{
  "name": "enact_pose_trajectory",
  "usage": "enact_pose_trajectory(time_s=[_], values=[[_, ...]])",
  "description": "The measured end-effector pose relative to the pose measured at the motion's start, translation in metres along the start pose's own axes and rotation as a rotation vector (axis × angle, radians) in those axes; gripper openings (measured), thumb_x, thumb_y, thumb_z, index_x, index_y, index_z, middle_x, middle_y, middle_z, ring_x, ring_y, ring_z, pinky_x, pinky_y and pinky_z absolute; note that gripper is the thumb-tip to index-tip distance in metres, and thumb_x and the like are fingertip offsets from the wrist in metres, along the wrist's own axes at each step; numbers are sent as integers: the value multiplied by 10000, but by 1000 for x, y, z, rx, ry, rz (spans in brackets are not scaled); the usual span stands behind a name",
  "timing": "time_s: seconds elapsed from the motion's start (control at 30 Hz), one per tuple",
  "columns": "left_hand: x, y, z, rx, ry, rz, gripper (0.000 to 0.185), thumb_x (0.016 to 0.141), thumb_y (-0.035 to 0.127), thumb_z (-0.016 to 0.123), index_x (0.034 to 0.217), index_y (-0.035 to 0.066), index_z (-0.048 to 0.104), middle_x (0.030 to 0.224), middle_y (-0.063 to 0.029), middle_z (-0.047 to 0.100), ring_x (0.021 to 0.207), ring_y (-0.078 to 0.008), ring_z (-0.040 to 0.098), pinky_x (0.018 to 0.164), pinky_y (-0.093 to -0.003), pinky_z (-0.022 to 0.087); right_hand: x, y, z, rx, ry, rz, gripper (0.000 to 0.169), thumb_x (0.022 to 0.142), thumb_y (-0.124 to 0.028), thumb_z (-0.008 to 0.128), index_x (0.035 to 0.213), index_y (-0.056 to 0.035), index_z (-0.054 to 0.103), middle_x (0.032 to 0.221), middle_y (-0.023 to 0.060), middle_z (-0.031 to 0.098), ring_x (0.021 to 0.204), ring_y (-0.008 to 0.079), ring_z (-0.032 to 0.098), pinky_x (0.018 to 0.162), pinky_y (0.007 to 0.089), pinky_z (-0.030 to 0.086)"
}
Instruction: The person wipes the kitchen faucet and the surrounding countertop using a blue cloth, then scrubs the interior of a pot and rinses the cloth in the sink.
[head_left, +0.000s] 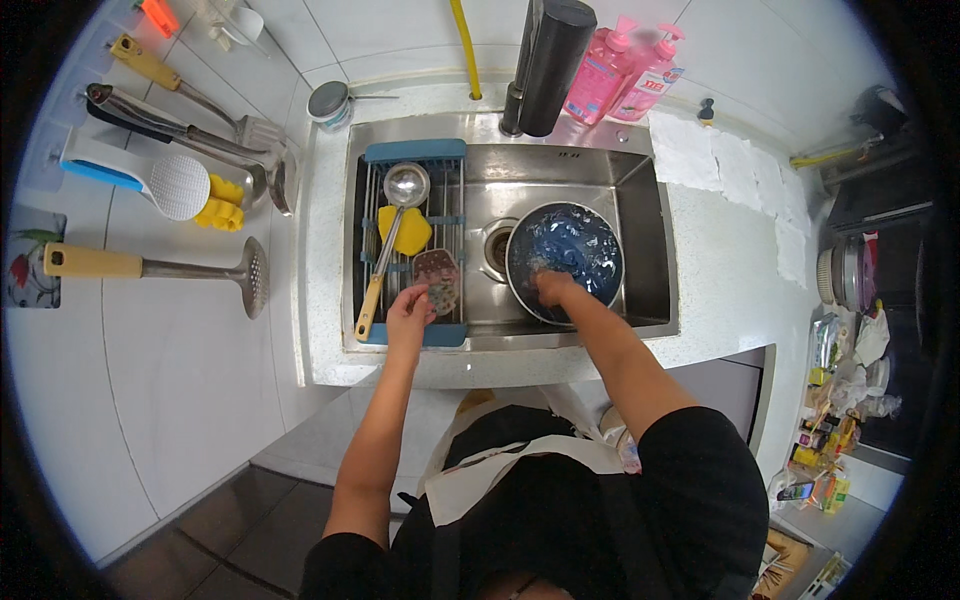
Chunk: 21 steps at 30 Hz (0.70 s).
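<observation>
A round pan (600, 247) with a dark blue inside and a pale rim sits in the stainless steel sink (517, 169), with rippling, glinting water in it. My right hand (553, 287) reaches into this pan near its front left side; its fingers are under the water and hidden. Over the sink's left part lies a wire drying rack (416, 150) with blue ends. In it are a metal ladle (406, 186) with a wooden handle, a yellow sponge-like piece (412, 231) and a translucent pinkish patterned piece (436, 270). My left hand (412, 306), fingers curled, is at that piece's lower left; a grip is unclear.
A black faucet (551, 75) rises behind the sink, beside two pink pump bottles (600, 75). A lidded tub (330, 106) stands at the back left corner. Utensils, including a skimmer (253, 277), hang on the left wall. White paper sheets (694, 154) lie on the right counter.
</observation>
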<state>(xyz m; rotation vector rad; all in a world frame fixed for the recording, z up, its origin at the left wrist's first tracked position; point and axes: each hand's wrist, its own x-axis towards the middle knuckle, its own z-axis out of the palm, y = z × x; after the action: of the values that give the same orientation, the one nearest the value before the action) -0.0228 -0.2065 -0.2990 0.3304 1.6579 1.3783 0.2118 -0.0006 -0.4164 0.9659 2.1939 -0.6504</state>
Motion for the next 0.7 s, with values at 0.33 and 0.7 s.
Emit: enact_pose_trajectory(time_s=[0.33, 0.7], values=[[12, -3, -14, -84, -42, -40, 193, 936, 160, 538, 1096, 73, 601, 948, -1, 584, 817, -100, 582, 722, -252, 516, -94, -67, -95, 547, 715, -105, 267, 767, -192, 642, 1029, -156, 608, 1021, 121, 599, 960, 335, 595, 819, 419, 485], [25, 2, -16, -32, -1, 18, 216, 915, 168, 569, 1096, 56, 600, 879, 4, 589, 773, -83, 566, 673, -228, 486, -45, -149, -170, 202, 901, -523, 475, 704, -19, 672, 1150, -149, 571, 1282, 134, 481, 1138, 341, 505, 924, 395, 459]])
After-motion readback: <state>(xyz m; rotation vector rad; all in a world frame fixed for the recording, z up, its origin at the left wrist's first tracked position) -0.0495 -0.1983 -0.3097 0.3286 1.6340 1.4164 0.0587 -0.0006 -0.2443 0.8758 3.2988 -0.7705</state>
